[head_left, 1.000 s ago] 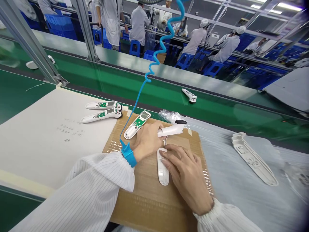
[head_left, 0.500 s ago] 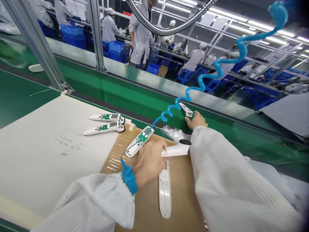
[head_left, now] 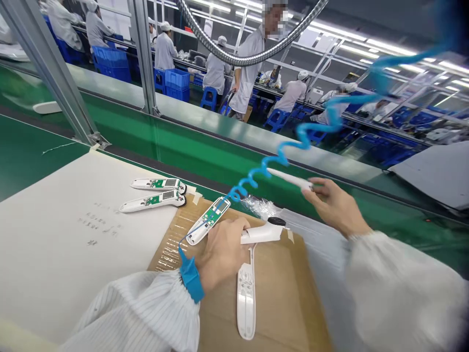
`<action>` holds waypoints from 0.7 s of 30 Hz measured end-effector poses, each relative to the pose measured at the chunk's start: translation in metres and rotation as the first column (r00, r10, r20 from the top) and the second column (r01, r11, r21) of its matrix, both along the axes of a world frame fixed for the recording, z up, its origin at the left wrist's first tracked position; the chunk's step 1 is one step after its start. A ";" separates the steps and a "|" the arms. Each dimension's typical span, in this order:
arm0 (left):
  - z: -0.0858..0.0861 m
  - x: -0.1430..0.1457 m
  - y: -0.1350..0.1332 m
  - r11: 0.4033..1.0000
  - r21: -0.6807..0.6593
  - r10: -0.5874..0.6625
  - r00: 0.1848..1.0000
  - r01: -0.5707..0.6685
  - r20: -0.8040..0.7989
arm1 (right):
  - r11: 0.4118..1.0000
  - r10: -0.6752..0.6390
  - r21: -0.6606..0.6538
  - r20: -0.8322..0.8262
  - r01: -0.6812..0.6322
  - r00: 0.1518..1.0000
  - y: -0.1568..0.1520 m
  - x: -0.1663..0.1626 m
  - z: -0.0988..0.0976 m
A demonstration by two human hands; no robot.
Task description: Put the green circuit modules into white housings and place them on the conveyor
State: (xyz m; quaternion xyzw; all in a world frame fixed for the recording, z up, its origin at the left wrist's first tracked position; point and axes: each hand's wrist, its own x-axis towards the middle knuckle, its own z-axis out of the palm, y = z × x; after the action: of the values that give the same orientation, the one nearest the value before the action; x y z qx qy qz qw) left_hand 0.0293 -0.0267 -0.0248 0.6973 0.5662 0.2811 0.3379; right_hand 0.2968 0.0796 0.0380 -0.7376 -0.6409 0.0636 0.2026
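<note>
For this bit I'd pinch the slim white plastic handheld piece (head_left: 287, 179) by its thick end and hold it level; the thin tip lines up with the blue coiled plastic cord (head_left: 286, 152) from this view, so giving that cord some room seems smart, it could snag; can't tell if they touch.

The other half of the job, I reckon, is a light steady grip on the white plastic housing with a round black end (head_left: 262, 233); don't let it knock the white handset shell with a green circuit board (head_left: 208, 221), just beside the knuckles.

Pose-wise, the right hand (head_left: 337, 205) reaches out over the long green strip (head_left: 205, 151), thumb and fingers narrowed on the slim piece's near end; the left hand (head_left: 225, 252) is palm down above the brown cardboard sheet (head_left: 282, 293), fingers curled round the housing, undersides hidden; a long white plastic cover with cutouts (head_left: 246, 303) lies on the cardboard, between that hand and the wearer.
</note>
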 end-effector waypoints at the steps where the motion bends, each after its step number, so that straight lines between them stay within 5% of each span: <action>1: -0.002 0.000 0.000 1.000 0.015 0.002 1.000 -0.002 -0.005 | 1.000 0.011 -0.006 -0.034 -0.012 0.999 -0.026 0.010 0.002; 5: -0.003 0.002 0.002 1.000 0.018 0.012 0.999 -0.013 0.044 | 0.990 0.097 -0.098 -0.030 -0.100 0.995 -0.113 0.047 -0.020; 8: 0.001 0.001 0.003 0.999 0.030 0.020 0.986 -0.026 0.166 | 0.991 0.122 -0.056 0.040 -0.120 0.992 -0.148 0.053 -0.041; 11: 0.008 -0.001 0.005 0.997 0.020 0.058 0.948 -0.068 0.313 | 0.994 0.088 0.062 0.010 -0.088 0.996 -0.160 0.025 -0.037; 13: 0.012 -0.003 0.006 0.994 0.018 0.094 0.914 -0.110 0.394 | 0.991 0.114 -0.042 -0.204 -0.125 0.972 -0.159 -0.009 -0.024; 15: 0.014 -0.006 0.008 0.992 0.022 0.101 0.876 -0.126 0.472 | 0.909 0.182 -0.216 -0.563 -0.356 0.806 -0.151 -0.048 -0.016; 18: 0.014 -0.010 0.012 0.991 -0.031 0.126 0.822 -0.131 0.555 | 0.701 0.085 -0.189 -0.935 -0.688 0.343 -0.133 -0.097 -0.024; 21: 0.011 -0.014 0.016 0.988 -0.120 0.152 0.771 -0.098 0.618 | 0.712 -0.054 -0.069 -0.998 -0.699 0.044 -0.120 -0.121 -0.043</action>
State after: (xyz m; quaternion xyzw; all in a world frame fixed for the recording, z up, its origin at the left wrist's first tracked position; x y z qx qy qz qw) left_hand 0.0158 -0.0105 -0.0135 0.5111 0.4781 0.4949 0.5151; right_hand 0.1754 -0.0406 -0.0054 -0.3492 -0.4542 0.7551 0.3188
